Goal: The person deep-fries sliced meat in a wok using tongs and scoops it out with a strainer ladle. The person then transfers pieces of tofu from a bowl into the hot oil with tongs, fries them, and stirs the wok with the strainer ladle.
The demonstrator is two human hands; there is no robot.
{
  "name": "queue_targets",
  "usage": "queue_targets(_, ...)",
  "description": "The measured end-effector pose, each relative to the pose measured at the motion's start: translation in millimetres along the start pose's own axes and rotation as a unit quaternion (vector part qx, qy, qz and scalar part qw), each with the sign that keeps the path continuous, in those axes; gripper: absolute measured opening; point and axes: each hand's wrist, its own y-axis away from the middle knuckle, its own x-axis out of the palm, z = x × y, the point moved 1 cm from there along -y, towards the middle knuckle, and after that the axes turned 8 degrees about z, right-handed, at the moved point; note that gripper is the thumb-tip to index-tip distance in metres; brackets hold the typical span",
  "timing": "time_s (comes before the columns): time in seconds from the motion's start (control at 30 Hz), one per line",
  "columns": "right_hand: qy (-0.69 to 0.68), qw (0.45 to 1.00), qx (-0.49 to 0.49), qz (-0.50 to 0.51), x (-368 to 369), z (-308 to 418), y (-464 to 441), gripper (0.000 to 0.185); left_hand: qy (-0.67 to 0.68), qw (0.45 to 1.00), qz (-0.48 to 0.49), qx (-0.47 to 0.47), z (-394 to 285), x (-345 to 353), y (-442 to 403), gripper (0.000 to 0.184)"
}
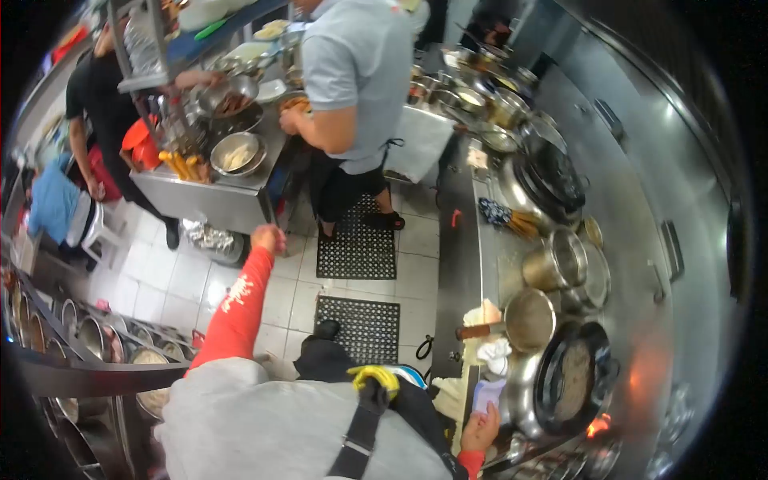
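**Grey shirt (296, 416) framed beside a lit stove**

Near the flame (598, 425), brownish contents (575, 372) are held in a black pan (550, 384); doneness cannot be told. A saucepan (510, 324) is set alongside. Pale food (237, 157) is held in a steel bowl (255, 146). Hands are seen apart: the left (269, 239) is curled, its grip unclear; by the right (480, 430), near the pan, a purple item (488, 394) is held.

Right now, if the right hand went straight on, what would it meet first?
Beyond the pale purple sheet in its grip, the right hand would probably meet the crumpled white cloth first, though depth is unclear.
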Motion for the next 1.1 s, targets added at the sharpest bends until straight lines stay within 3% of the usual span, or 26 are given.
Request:
queue_targets(0.07, -0.032, 0.996, -0.081, 0.019, 21.6, 53.7, -36.6, 0.04, 0.101, 0.985, -0.075, 0.115, -27.2, -28.9, -28.4, 0.014)
queue_targets(0.13, 0.007, 0.989, -0.133, 0.068, 45.1, 86.2, -66.4, 0.039, 0.076, 0.975, -0.123, 0.167, -54.0, -65.2, -65.6, 0.021)
queue_targets(0.17, 0.043, 0.974, -0.209, 0.071, 58.7, 103.6, -81.6, 0.038, 0.084, 0.968, -0.155, 0.178, -69.6, -78.2, -80.7, 0.021)
queue_targets(0.2, 0.022, 0.974, -0.202, 0.103, 70.4, 125.4, -91.8, 0.038, 0.091, 0.961, -0.185, 0.186, -85.5, -91.3, -95.3, 0.021)
queue_targets(0.27, -0.02, 0.969, -0.184, 0.165, 89.5, 164.9, -108.1, 0.037, 0.116, 0.96, -0.181, 0.182, -105.1, -120.0, -126.6, 0.023)
queue_targets(0.47, 0.022, 0.953, -0.246, 0.174, 125.3, 205.6, -139.7, 0.037, -0.017, 0.964, -0.244, 0.104, -149.4, -121.9, -138.5, 0.023)
queue_targets(0.57, 0.036, 0.95, -0.253, 0.18, 140.7, 215.1, -148.0, 0.036, -0.103, 0.974, -0.187, 0.08, -169.4, -122.6, -130.6, 0.019)
queue_targets(0.73, 0.043, 0.949, -0.263, 0.169, 159.6, 217.4, -157.3, 0.035, -0.248, 0.941, -0.201, 0.114, -197.8, -112.6, -134.5, 0.018)
queue_targets(0.77, 0.048, 0.95, -0.26, 0.168, 162.3, 218.4, -159.2, 0.035, -0.266, 0.933, -0.211, 0.12, -204.5, -111.6, -137.3, 0.018)
queue_targets(0.87, 0.016, 0.953, -0.253, 0.168, 169.4, 215.6, -160.8, 0.036, -0.451, 0.805, -0.31, 0.228, -199.0, -136.7, -172.4, 0.02)
queue_targets(0.93, -0.004, 0.956, -0.235, 0.173, 172.7, 217.5, -160.9, 0.036, -0.247, 0.901, -0.234, 0.269, -210.8, -137.8, -171.5, 0.015)
queue_targets(1.0, -0.001, 0.962, -0.197, 0.186, 168.5, 215.3, -153.8, 0.036, -0.084, 0.951, -0.122, 0.271, -235.4, -100.1, -88.7, 0.014)
queue_targets(1.1, 0.006, 0.966, -0.205, 0.154, 175.1, 195.4, -151.0, 0.034, -0.131, 0.946, 0.022, 0.294, -221.3, -90.2, -63.2, 0.01)
